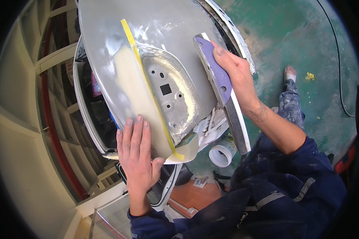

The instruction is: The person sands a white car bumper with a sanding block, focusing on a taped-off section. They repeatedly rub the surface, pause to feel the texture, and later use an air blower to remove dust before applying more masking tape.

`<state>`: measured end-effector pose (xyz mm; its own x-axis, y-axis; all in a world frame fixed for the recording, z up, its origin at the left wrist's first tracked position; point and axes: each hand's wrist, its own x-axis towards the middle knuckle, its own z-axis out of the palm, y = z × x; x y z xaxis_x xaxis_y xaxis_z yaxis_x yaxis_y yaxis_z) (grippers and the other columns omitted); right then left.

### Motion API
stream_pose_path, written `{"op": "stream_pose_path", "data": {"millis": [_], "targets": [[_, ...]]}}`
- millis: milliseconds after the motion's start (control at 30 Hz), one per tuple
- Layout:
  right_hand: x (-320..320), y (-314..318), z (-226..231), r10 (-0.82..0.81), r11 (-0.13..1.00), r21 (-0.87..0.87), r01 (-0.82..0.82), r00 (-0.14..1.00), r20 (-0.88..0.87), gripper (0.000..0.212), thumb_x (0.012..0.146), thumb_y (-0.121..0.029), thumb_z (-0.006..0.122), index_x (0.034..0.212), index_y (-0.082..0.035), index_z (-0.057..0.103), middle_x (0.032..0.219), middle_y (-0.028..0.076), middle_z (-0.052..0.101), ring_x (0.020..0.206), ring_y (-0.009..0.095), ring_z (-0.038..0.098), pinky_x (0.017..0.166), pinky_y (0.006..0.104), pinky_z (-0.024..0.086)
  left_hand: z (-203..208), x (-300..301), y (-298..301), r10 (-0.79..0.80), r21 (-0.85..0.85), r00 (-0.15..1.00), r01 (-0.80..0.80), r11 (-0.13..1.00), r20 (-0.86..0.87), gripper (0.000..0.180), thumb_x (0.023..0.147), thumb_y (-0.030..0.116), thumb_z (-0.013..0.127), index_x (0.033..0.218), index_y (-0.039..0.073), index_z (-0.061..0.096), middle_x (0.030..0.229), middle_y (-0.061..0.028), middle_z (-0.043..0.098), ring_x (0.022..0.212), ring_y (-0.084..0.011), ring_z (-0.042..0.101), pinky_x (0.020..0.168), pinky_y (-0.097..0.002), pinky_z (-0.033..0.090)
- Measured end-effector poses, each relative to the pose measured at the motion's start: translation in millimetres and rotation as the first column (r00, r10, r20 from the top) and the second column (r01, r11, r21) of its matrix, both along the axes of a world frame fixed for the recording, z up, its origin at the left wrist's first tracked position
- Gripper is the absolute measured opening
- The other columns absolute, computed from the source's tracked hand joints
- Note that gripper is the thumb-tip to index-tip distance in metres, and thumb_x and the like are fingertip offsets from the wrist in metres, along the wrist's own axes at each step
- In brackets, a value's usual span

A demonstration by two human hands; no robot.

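Observation:
A grey car body panel lies under my hands, with a recess that has several holes and a square opening. Yellow masking tape runs along the recess's left side. Beside the tape is a smooth patch of cream filler. My left hand rests flat on the filler's near end, fingers stretched out. My right hand grips a long sanding block, tilted and apart from the recess at its right. Purple sandpaper with holes covers the block's upper part.
A white tub stands below the panel's near edge. Cream-framed shelving with a red pipe lines the left. On the green floor at right are a black cable and a yellow scrap. An orange-brown surface shows below.

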<state>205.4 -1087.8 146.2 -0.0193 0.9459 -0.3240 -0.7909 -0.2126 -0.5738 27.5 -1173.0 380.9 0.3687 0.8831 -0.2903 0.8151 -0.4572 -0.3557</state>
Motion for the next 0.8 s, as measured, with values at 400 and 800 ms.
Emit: {"op": "stream_pose_path", "data": {"millis": [400, 800], "targets": [[48, -68, -49, 0.237, 0.948, 0.177, -0.263, 0.959, 0.154, 0.056, 0.103, -0.026, 0.052, 0.151, 0.001, 0.052, 0.108, 0.008, 0.056, 0.097, 0.015, 0.051, 0.088, 0.0265, 0.039, -18, 46, 103, -0.289, -0.294, 0.807, 0.151, 0.944, -0.515, 0.073, 0.1, 0.049, 0.049, 0.153, -0.001, 0.044, 0.162, -0.0146, 0.043, 0.152, -0.032, 0.036, 0.127, -0.0496, 0.024], [-6, -71, 17, -0.165, 0.854, 0.514, -0.083, 0.893, 0.418, 0.057, 0.089, -0.016, 0.078, 0.141, 0.001, 0.062, 0.139, 0.029, 0.051, 0.121, 0.041, 0.058, 0.103, 0.0439, 0.05, 2, 18, 25, -0.253, -0.297, 0.793, 0.095, 0.95, -0.554, 0.07, 0.107, 0.059, 0.03, 0.152, 0.01, 0.053, 0.158, -0.0083, 0.05, 0.15, -0.0266, 0.042, 0.123, -0.0474, 0.028]]}}
